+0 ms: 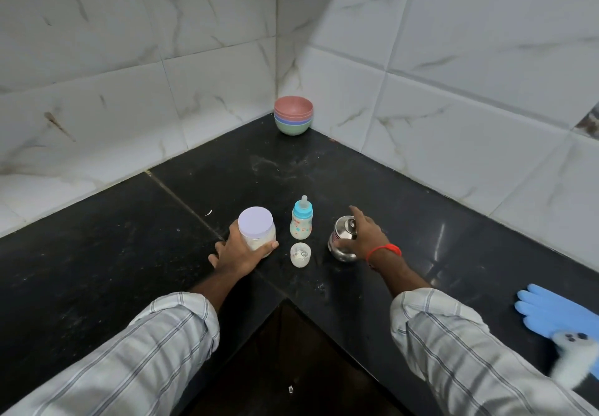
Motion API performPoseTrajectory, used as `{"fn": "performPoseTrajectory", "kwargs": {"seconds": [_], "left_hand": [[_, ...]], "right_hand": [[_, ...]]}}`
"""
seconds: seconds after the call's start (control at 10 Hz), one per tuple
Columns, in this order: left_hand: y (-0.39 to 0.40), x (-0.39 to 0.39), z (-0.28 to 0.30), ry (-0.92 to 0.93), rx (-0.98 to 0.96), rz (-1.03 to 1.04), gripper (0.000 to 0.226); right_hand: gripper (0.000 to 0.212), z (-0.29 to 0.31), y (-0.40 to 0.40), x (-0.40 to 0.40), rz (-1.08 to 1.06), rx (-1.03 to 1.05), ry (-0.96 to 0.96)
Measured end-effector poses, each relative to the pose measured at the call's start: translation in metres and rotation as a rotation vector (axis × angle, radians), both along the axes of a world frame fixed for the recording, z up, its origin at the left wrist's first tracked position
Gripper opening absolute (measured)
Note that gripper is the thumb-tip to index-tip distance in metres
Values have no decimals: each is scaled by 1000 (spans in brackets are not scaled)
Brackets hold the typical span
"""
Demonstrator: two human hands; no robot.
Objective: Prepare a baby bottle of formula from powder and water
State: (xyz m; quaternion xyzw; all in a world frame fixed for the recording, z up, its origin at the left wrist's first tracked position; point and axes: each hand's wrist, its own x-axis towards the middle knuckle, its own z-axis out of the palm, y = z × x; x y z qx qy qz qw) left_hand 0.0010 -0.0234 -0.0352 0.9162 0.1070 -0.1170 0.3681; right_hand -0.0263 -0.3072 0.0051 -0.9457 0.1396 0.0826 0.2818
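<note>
A small baby bottle point(301, 221) with a blue collar and a clear teat stands upright on the black counter point(129, 253). Left of it is a clear jar of white powder point(257, 232) with a pale lilac lid; my left hand point(238, 255) is wrapped around its lower side. In front of the bottle sits a small white cap point(300, 254), open side up. To the right stands a small steel kettle point(343, 237). My right hand point(366, 237) rests on its right side with the forefinger stretched out past it.
A stack of coloured bowls point(293, 115) sits in the far corner against the tiled walls. A blue glove point(554, 312) and a white object point(570, 360) lie at the right edge. The counter's inner corner edge point(285, 300) is just in front of me.
</note>
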Motion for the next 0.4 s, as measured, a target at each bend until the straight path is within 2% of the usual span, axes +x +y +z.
{"fn": "performPoseTrajectory", "kwargs": {"seconds": [0.1,0.2,0.3,0.4], "left_hand": [[6,0,5,18,-15,-49,138],[11,-5,16,-55,-35,-53,147],[13,-6,30,-263,3,-108,136],[7,0,51,-515,200,-251,115]], "right_hand": [[106,1,1,8,51,-5,38],[114,9,0,9,63,-186,9],[114,30,-2,16,61,-228,-170],[110,58,-5,26,106,-332,-394]]}}
